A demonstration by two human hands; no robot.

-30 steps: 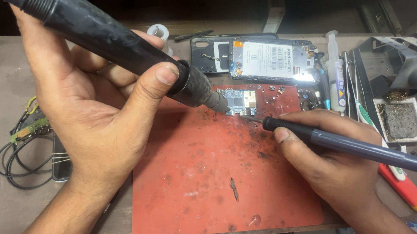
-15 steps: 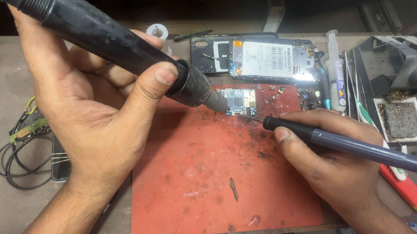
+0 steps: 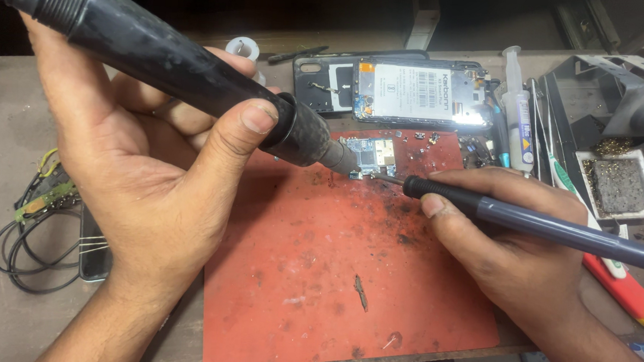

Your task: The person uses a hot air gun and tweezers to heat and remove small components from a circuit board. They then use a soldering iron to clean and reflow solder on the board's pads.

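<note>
My left hand (image 3: 150,185) grips a thick black hot-air wand (image 3: 165,63), its metal nozzle pointing down at a small circuit board (image 3: 372,156) on the red work mat (image 3: 316,277). My right hand (image 3: 515,249) holds a slim dark soldering iron (image 3: 557,227) like a pen, its tip touching the board's lower edge right beside the nozzle. Behind the board lies an opened phone (image 3: 417,94) with its battery showing, next to a black back cover (image 3: 320,88).
A syringe of paste (image 3: 518,115), tweezers and a grey metal stand (image 3: 618,91) crowd the right side, with a tray holding a cleaning pad (image 3: 618,186). A red and yellow tool (image 3: 628,291) lies at the right edge. Coiled wires (image 3: 31,241) sit left.
</note>
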